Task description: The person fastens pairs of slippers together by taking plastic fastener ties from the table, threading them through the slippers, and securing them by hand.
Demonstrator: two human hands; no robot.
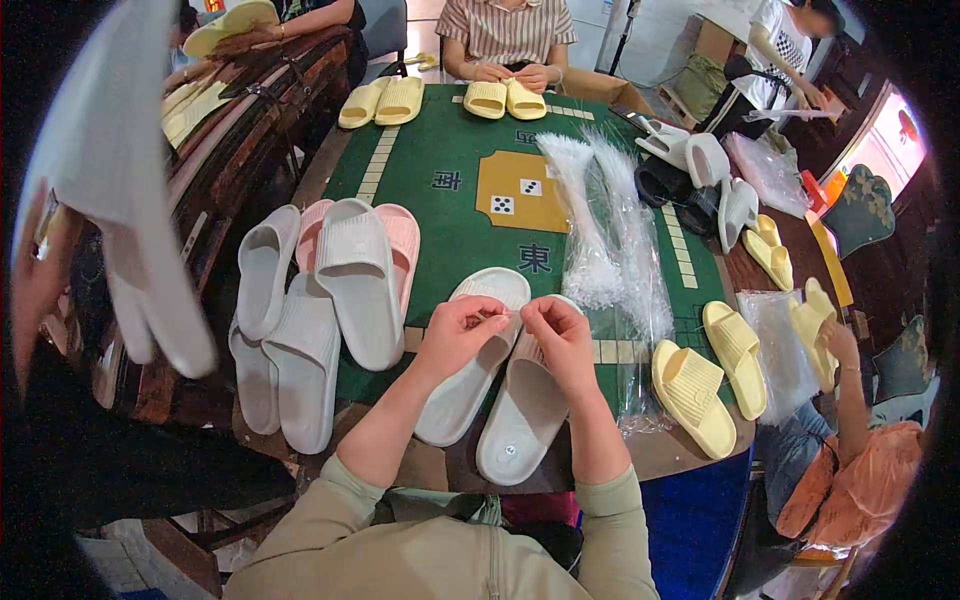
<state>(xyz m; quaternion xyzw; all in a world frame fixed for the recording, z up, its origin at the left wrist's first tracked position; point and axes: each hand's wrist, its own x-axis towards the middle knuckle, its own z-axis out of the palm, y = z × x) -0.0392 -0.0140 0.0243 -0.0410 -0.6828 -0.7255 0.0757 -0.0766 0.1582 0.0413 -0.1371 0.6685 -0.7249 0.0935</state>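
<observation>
A pair of grey slide slippers lies before me at the table's near edge, toes pointing away: the left slipper (452, 402) and the right slipper (520, 420). Above their straps, my left hand (464, 335) and my right hand (560, 340) are close together. Fingertips on both hands are pinched, with what looks like a thin pale strand between them, too fine to name. Parts of both straps are hidden behind my hands. Just beyond my right hand lie bundles of thin white plastic strands (592, 255), partly in clear wrapping.
Grey slippers (357, 270) are stacked on pink ones (403, 240) at left. Yellow slippers (692, 395) lie at right, near clear plastic bags (775, 335). Across the green mat (440, 215), a person (508, 45) handles yellow slippers (487, 98). Other people are at both sides.
</observation>
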